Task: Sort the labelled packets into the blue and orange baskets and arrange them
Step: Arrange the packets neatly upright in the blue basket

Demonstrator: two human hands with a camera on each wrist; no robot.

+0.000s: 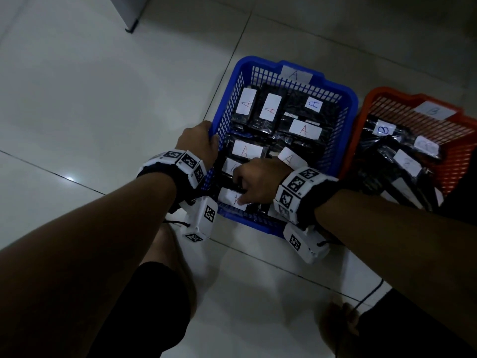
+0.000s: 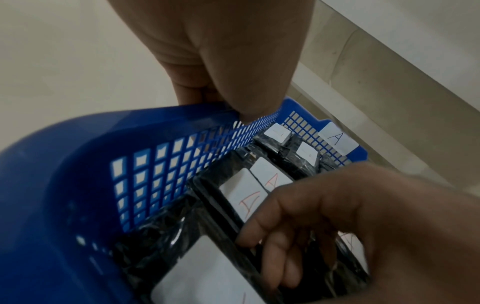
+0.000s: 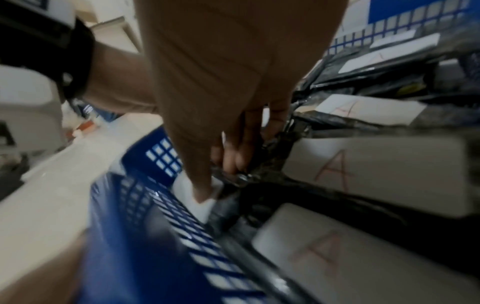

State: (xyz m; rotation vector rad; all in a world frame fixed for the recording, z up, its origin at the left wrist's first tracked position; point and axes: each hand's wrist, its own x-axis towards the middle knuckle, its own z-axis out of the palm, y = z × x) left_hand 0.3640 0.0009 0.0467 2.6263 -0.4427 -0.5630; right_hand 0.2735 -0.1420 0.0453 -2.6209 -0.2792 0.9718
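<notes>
The blue basket [image 1: 346,91] holds several black packets with white "A" labels [image 1: 304,129]. To its right, the orange basket [image 1: 402,95] holds black packets labelled "B" [image 1: 384,130]. My left hand [image 1: 200,140] grips the blue basket's left rim [image 2: 78,144], thumb hooked over the edge. My right hand [image 1: 245,187] reaches into the near-left corner. Its fingers [image 3: 233,160] curl round the edge of an A packet [image 1: 231,198] and the thumb presses on that packet's label [image 3: 207,207]. The right wrist view is blurred.
Both baskets stand on a pale tiled floor. My knees are below the arms near the basket's front edge. A furniture leg [image 1: 129,27] stands at the far left. A black cord [image 1: 371,293] trails at the lower right.
</notes>
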